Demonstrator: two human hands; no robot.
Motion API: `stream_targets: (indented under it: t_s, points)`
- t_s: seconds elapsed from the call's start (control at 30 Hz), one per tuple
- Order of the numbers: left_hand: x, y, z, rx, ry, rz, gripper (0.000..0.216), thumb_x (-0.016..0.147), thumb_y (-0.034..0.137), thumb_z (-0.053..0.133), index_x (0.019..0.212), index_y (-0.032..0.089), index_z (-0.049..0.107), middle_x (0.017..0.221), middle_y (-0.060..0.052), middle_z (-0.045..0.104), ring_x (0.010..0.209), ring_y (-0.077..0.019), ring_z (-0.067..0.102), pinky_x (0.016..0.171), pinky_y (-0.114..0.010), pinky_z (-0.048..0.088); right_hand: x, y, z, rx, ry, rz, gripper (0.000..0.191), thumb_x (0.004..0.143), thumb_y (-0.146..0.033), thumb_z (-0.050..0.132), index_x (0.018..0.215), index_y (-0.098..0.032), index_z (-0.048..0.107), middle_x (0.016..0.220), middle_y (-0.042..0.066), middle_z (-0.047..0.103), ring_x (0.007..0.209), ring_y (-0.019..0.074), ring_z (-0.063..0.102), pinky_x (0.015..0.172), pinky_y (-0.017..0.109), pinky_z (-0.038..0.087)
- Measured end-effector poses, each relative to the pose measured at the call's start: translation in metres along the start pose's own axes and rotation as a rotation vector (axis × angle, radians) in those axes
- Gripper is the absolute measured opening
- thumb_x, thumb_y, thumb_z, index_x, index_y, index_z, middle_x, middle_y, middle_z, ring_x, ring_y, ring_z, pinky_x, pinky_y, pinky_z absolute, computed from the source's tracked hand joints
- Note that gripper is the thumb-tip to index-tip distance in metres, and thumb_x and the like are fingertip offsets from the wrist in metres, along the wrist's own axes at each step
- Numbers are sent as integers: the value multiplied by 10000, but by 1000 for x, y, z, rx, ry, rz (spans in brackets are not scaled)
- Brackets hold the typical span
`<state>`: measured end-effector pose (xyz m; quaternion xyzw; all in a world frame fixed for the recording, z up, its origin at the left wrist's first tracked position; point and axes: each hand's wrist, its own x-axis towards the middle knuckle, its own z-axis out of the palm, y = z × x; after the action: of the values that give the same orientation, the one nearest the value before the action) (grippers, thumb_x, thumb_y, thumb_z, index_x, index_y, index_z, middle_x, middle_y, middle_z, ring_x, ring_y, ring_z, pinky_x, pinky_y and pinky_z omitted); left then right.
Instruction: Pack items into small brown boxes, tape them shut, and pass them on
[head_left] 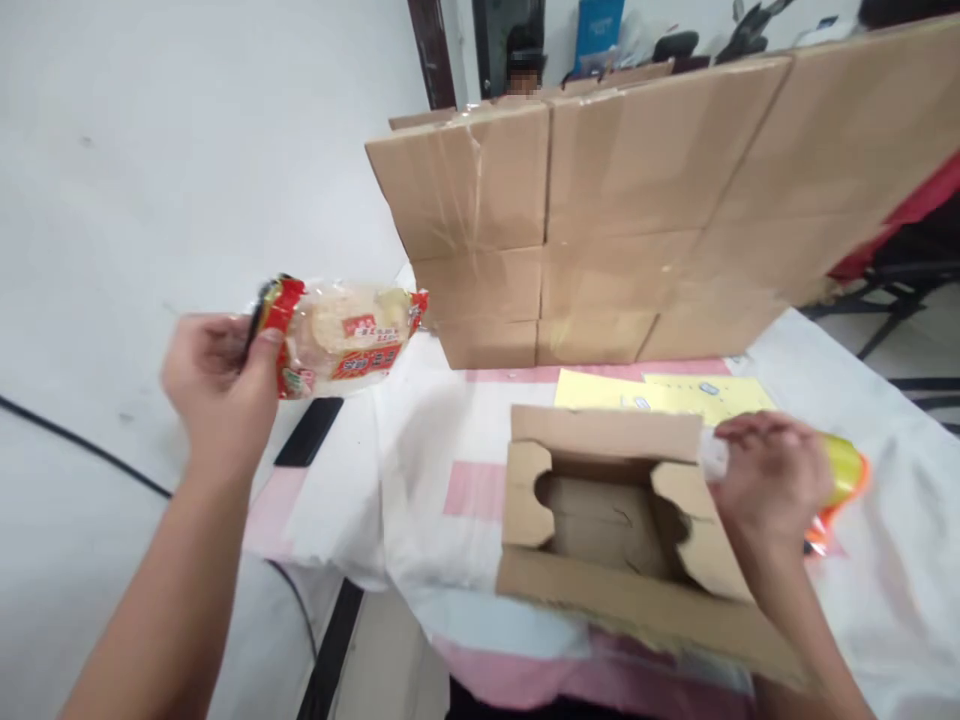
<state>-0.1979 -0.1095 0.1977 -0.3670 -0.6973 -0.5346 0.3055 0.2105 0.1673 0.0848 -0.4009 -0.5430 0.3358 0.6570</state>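
Red tips the packet (346,340) the left hand (223,378) pinches; I cannot tell whether the right hand (776,482) grips anything.

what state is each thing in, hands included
Left hand: fingers closed on packet
Clear-and-red plastic snack packet: held up
Right hand: beside the box, grip unclear
Yellow-and-orange packet: partly hidden by right hand
Brown cardboard box: open, flaps spread
Black rectangular phone: lying flat
Yellow paper sheets: flat, partly covered
Brown cardboard panel: standing
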Motion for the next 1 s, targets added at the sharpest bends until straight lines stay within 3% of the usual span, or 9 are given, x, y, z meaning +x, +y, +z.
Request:
stream_targets:
  t_s: [0.1, 0.23, 0.33, 0.43, 0.5, 0.57, 0.67, 0.8, 1.0]
  points:
    - [-18, 77, -16, -84, 45, 232, 410, 826, 463, 728, 1002, 144, 542, 919, 24, 572, 796, -72, 565, 761, -249, 492, 2, -62, -33, 128, -66, -359, 287, 865, -449, 618, 1137, -366, 656, 1073, 92, 673, 1012, 335, 667, 899, 610, 481]
    - [-55, 160, -1, -304, 42, 343, 335, 831, 373, 746, 939, 161, 509, 859, 41, 513, 711, -57, 522, 725, -230, 502, 9, -157, -31, -155, -737, -816, 818, 790, -529, 750, 1471, -227, 413, 1492, 130, 472, 1384, 360, 442, 1129, 546, 361]
    - [-92, 197, 17, -446, -60, 307, 235, 924, 348, 655, 1025, 183, 521, 959, 2, 572, 876, -110, 616, 859, -290, 530, 12, -180, -22, -271, -971, -818, 805, 755, -593, 738, 1394, -176, 482, 1254, 98, 627, 1233, 365, 564, 1055, 503, 416]
    - [-130, 203, 28, -433, -132, 146, 639, 833, 377, 756, 1338, 237, 390, 1408, -91, 463, 1371, -244, 459, 1120, -423, 418, 15, -164, -28, -388, -919, -652, 554, 731, -523, 766, 1137, -180, 613, 925, 37, 675, 929, 300, 652, 863, 392, 485]
    - [-151, 194, 35, -363, -277, -43, 989, 688, 361, 868, 1453, 252, 251, 1570, -143, 287, 1491, -305, 291, 1192, -461, 331, 15, -149, -37, -402, -781, -576, 479, 713, -486, 783, 1041, -177, 621, 863, 37, 673, 843, 276, 640, 787, 355, 477]
    - [-164, 185, 44, -284, -658, -250, 1089, 665, 341, 876, 1502, 229, 189, 1609, -180, 251, 1494, -313, 295, 1190, -430, 341, 13, -138, -42, -349, -651, -504, 462, 702, -476, 793, 1010, -179, 617, 892, 52, 690, 836, 270, 634, 752, 340, 469]
    - [-171, 178, 59, -127, -1077, -434, 1076, 645, 406, 877, 1503, 205, 259, 1509, -209, 454, 1319, -344, 536, 997, -417, 532, 0, -134, -40, -249, -586, -420, 474, 702, -480, 792, 1025, -186, 607, 967, 66, 709, 860, 267, 646, 730, 324, 469]
    - [-165, 181, 80, 47, -1171, -529, 873, 582, 477, 878, 1323, 185, 522, 1210, -199, 691, 951, -382, 718, 644, -398, 610, -26, -134, -29, -332, -652, -404, 411, 735, -449, 768, 1021, -210, 596, 970, 57, 724, 887, 270, 669, 699, 295, 453]
    - [-158, 172, 84, 35, -1208, -615, 562, 815, 562, 597, 1227, 179, 603, 1167, -197, 718, 713, -319, 754, 560, -371, 589, -25, -128, -35, -632, -729, -495, 430, 827, -524, 704, 1097, -219, 567, 978, 87, 735, 908, 300, 682, 651, 284, 399]
